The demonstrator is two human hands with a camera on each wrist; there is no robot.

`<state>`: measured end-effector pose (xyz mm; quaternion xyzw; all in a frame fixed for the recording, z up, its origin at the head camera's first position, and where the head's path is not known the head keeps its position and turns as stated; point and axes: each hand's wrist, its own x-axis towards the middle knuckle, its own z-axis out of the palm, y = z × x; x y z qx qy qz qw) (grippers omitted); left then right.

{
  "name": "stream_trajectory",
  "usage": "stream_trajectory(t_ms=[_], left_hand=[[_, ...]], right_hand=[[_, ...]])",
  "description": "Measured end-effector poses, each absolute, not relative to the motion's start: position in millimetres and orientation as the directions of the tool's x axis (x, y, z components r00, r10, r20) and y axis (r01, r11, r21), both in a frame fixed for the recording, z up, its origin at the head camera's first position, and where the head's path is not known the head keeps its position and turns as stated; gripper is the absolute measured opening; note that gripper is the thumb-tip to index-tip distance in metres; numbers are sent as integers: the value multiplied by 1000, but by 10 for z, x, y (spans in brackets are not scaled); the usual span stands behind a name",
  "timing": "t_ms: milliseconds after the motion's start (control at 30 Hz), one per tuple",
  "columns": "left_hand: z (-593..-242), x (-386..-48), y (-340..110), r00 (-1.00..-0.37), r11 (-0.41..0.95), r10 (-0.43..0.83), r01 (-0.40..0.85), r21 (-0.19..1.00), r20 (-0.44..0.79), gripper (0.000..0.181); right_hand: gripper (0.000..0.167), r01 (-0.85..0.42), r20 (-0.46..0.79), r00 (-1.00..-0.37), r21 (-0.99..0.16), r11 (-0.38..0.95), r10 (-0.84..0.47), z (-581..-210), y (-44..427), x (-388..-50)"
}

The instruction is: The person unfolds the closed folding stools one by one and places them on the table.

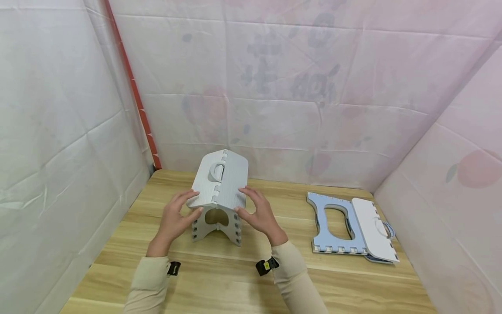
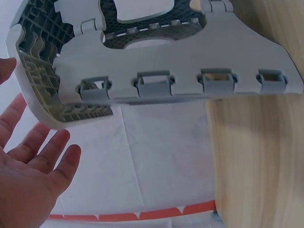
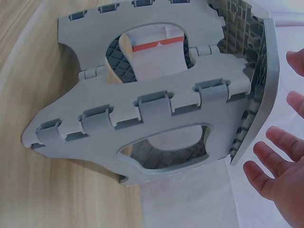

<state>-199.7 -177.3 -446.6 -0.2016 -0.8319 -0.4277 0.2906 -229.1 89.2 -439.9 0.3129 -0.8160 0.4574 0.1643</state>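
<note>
A light grey folding step stool [image 1: 234,174] stands upright on the wooden table, partly unfolded. Its two top halves slope down from a raised hinge ridge, and a loop handle shows near the middle. On the left, my left hand [image 1: 174,220] has its fingers spread at the edge of the top. My right hand [image 1: 260,213] mirrors it at the right edge, thumb near the front corner. Both wrist views show the stool's hinged side panels [image 2: 156,71] and the ribbed underside [image 3: 240,33], with loosely spread fingers [image 3: 282,142] beside the top. Whether the fingertips touch it is hard to tell.
A blue and white folding stool [image 1: 320,222] lies folded flat on the right of the wooden table [image 1: 219,279]. Pale printed sheets [image 1: 274,109] hang behind and at both sides, with a red strip [image 1: 135,91] at the back left corner.
</note>
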Motion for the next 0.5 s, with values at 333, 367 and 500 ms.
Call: stream_trajectory(t_ms=[333, 367, 500], left_hand=[[-4438, -2046, -1658, -730, 553, 120, 612, 565, 673, 41], [-4441, -2050, -1650, -731, 557, 122, 610, 564, 671, 40], [-4446, -2057, -1632, -739, 586, 139, 598, 547, 660, 35]], right_hand=[[48, -720, 591, -694, -573, 393, -410, -4335, 745, -2341], [47, -728, 596, -686, -560, 396, -417, -4333, 728, -2349], [41, -767, 630, -640, -489, 416, -439, -4324, 654, -2371]])
